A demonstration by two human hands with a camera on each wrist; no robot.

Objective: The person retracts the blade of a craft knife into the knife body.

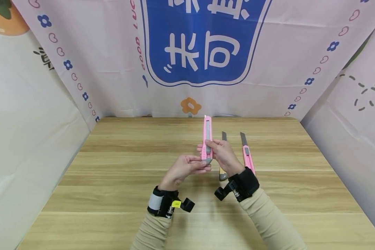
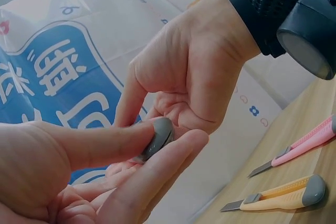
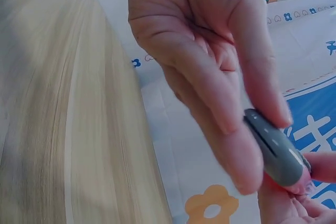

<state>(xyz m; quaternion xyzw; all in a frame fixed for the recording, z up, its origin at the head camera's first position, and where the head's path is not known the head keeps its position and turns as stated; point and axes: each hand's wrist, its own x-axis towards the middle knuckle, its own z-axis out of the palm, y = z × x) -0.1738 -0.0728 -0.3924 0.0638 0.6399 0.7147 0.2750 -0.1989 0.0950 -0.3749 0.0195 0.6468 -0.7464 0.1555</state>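
A pink utility knife (image 1: pixel 208 126) stands nearly upright between the hands, its grey cap at the bottom. My left hand (image 1: pixel 181 170) pinches the cap; in the left wrist view that grip of my left hand (image 2: pixel 107 166) is close up on the grey cap (image 2: pixel 159 135). Above it my right hand (image 1: pixel 226 156) holds the pink body, thumb at the slider. In the right wrist view the left hand (image 3: pixel 205 51) has the cap (image 3: pixel 275 153) between thumb and fingers; fingers of the right hand (image 3: pixel 286 208) show at lower right.
Two knives with blades out lie on the wooden table (image 1: pixel 112 191): a yellow one (image 2: pixel 278 196), partly hidden by the right hand in the head view, and a second pink one (image 1: pixel 248 159) to its right. A printed cloth (image 1: pixel 118 86) hangs behind the table.
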